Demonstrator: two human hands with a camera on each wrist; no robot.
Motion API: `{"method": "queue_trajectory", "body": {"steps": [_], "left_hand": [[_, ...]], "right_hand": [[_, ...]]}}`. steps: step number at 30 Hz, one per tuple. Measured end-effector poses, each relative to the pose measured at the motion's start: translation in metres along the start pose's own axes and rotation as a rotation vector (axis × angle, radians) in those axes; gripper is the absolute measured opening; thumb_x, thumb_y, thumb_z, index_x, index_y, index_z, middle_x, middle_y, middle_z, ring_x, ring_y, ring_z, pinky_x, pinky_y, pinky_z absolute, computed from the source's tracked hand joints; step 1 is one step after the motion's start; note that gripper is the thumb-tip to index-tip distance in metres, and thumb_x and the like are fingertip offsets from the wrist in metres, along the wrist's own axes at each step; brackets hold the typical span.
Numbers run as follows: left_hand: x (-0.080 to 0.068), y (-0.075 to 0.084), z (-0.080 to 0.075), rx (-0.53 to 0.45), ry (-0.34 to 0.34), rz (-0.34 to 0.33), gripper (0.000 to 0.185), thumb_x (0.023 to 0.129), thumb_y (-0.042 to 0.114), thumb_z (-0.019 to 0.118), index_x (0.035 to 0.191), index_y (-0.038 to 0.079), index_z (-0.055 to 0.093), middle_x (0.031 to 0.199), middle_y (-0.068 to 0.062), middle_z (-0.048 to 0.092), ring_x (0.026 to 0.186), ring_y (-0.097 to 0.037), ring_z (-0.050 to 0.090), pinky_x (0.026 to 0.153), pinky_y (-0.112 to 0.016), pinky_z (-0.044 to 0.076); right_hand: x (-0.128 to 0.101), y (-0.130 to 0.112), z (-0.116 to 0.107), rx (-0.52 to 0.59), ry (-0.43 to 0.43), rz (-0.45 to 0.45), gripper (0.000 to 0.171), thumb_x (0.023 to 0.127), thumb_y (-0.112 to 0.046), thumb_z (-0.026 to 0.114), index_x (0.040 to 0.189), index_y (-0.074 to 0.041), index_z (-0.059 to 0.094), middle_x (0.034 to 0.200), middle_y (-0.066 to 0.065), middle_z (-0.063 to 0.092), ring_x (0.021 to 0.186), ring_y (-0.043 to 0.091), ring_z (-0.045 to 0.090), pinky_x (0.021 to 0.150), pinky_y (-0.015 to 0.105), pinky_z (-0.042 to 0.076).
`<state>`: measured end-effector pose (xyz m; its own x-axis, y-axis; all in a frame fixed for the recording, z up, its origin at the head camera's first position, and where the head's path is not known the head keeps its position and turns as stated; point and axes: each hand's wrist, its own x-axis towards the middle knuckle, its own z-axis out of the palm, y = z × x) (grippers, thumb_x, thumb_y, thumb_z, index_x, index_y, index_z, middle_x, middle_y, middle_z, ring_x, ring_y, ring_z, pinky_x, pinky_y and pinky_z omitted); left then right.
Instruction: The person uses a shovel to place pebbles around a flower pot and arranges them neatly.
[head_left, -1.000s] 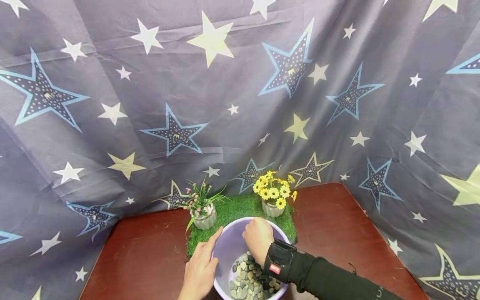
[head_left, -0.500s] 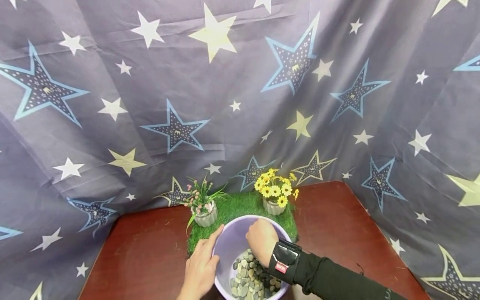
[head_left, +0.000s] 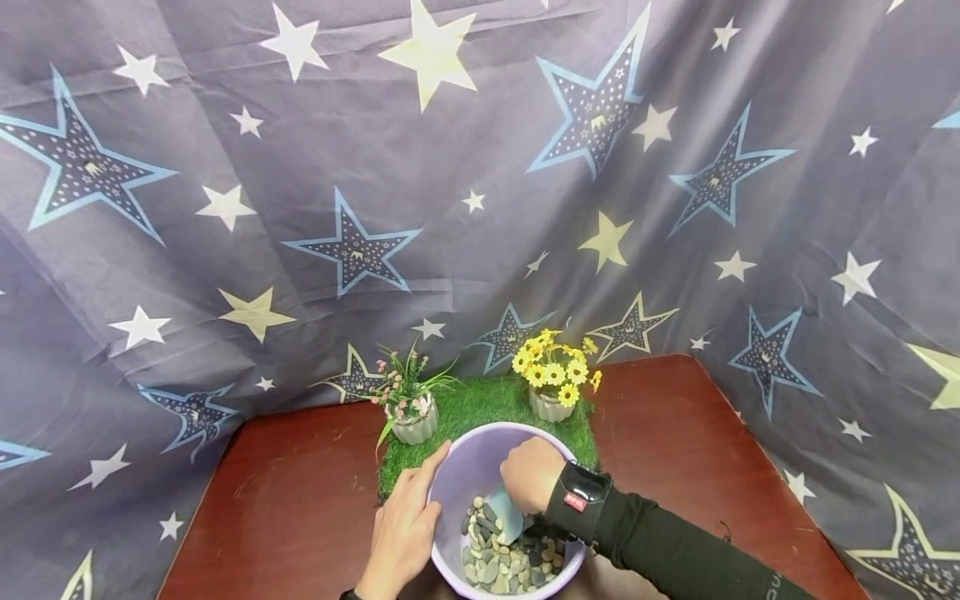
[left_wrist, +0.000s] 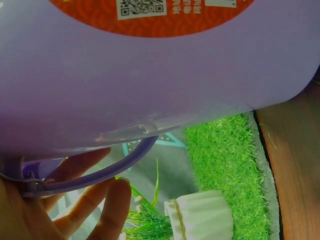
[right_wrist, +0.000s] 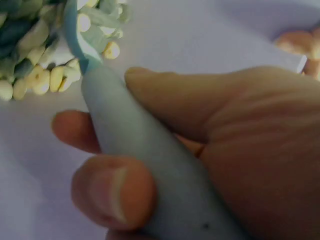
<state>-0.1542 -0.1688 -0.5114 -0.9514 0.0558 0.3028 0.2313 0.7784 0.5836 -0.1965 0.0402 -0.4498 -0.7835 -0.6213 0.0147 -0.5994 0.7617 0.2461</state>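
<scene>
Your right hand (head_left: 531, 473) is inside the purple bucket (head_left: 457, 479), fingers and thumb wrapped round the handle of a pale blue-green scoop (head_left: 504, 515). Right wrist view confirms it: thumb on top of the handle, fingers curled under, scoop blade (right_wrist: 80, 37) down among the pebbles (right_wrist: 30, 60). In the head view the blade sits on the pebble pile (head_left: 502, 560) at the near side of the bucket floor; the far part of the floor is bare plastic.

Your left hand (head_left: 401, 533) is on the bucket's left rim, thumb along the inside edge, fingers down the outer wall. Left wrist view shows the fingers (left_wrist: 95, 210) curled round the bucket's purple bail handle (left_wrist: 95, 172) just under the rim, so that hand holds the bucket. The bucket wall fills most of that view, with an orange label (left_wrist: 150, 15) carrying a QR code.

The bucket stands at the near edge of the reddish-brown table (head_left: 300, 508), its far side over a green artificial grass mat (head_left: 480, 404). On the mat: a white ribbed pot with pink flowers (head_left: 408, 408) at left, a pot with yellow daisies (head_left: 553, 379) at right, both just behind the bucket. A grey star-print cloth (head_left: 375, 167) hangs behind and around the table. Black sleeve and wrist strap (head_left: 576, 500) on your right arm.
</scene>
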Motion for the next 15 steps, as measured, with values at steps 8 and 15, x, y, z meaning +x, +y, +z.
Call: {"method": "queue_trajectory", "body": {"steps": [8,15], "left_hand": [[-0.006,-0.001,-0.003,0.004,-0.017,-0.021,0.079,0.083,0.004,0.06,0.154,0.037,0.05,0.12,-0.006,0.069,0.108,-0.024,0.066,0.069,-0.043,0.05],[0.002,-0.001,0.0,0.008,0.001,0.019,0.078,0.083,0.004,0.059,0.154,0.035,0.05,0.119,-0.007,0.068,0.102,-0.023,0.066,0.064,-0.035,0.047]], "right_hand": [[0.014,0.0,0.019,0.169,-0.217,-0.057,0.028,0.088,-0.04,0.077,0.074,-0.017,0.07,0.075,-0.001,0.07,0.069,0.017,0.067,0.072,0.034,0.056],[0.013,0.021,0.009,0.29,-0.172,-0.048,0.04,0.087,-0.035,0.079,0.06,-0.017,0.054,0.062,-0.003,0.056,0.057,0.013,0.05,0.065,0.035,0.052]]}}
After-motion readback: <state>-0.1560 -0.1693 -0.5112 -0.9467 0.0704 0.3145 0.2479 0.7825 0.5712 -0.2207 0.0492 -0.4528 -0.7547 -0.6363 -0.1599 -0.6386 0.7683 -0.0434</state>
